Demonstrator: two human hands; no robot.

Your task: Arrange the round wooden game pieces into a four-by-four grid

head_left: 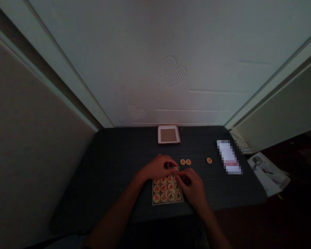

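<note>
A shallow box (152, 193) near the table's front edge holds rows of round Chinese chess pieces (163, 188) with red or dark characters. My left hand (157, 168) lies over its far rows, covering part of them. Its thumb and forefinger close around a pale Chinese chess piece (176, 170) at the far right corner. From the right, my right hand (194, 186) reaches the same corner, thumb and forefinger pinched together at that piece. Two red-marked pieces (185, 162) lie side by side just beyond my right hand. Another loose piece (209, 160) rests farther right.
A box lid (168, 135) lies inner side up at the table's far edge. A bright, pixelated phone-like object (229, 157) is on the right side of the dark table (106, 166). Behind stands a pale panel (145, 69) with heart patterns. Papers (269, 173) lie beyond the right edge.
</note>
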